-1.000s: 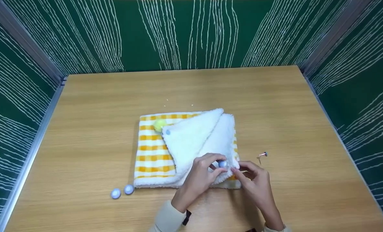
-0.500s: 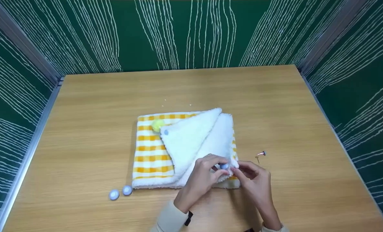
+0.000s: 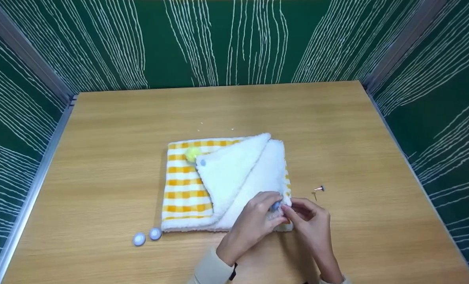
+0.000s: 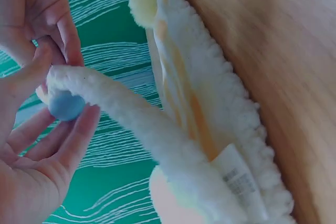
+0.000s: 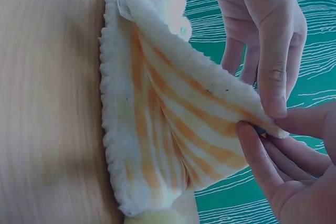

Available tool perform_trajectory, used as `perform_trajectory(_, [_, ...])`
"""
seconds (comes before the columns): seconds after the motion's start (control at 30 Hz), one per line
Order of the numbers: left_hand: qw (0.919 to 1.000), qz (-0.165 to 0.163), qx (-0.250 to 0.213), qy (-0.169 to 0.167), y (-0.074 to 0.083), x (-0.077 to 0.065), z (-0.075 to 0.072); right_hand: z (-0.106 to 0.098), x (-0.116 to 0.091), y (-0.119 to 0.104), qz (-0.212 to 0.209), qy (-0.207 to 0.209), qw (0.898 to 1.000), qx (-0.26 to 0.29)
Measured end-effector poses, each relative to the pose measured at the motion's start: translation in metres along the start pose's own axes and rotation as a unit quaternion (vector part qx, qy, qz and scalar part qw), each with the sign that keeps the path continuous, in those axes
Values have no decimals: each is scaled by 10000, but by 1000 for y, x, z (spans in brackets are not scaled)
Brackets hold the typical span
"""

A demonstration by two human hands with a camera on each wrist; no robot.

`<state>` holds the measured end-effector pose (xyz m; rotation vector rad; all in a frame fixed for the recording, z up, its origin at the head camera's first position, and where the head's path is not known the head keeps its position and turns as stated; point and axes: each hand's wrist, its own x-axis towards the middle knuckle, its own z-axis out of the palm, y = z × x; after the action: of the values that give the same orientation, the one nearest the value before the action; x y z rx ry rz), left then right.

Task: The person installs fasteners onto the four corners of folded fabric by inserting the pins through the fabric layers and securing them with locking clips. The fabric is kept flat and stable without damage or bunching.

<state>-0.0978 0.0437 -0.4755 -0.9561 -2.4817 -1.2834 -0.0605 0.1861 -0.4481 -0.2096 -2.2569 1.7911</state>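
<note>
our left hand (image 3: 253, 219), fingers round a blue cap (image 4: 66, 106), now nearer our right hand (image 3: 312, 223), which pinches the blanket (image 3: 227, 182) at four o'clock

Illegible print on blanket (image 3: 234, 177) tag (image 4: 240, 182).

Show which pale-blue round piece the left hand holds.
The piece in the left hand, by the near right corner of the blanket; untouched, two others lie on the table, another on the white flap.
</note>
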Motion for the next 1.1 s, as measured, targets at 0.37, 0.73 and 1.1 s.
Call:
perform_trajectory(0.37, [9984, -451, 152, 305, -2, 4, -14, -2, 2, 23, 35, -546, 9978, 373])
perform_trajectory(0.73, [9884, -969, -20, 1168, -32, 9, -65, -9, 4, 24, 108, -477, 9987, -119])
perform_trajectory(1.1, [9626, -2123, -242, 1666, -77, 4, -111, -16, 6, 22, 180, -492, 9976, -445])
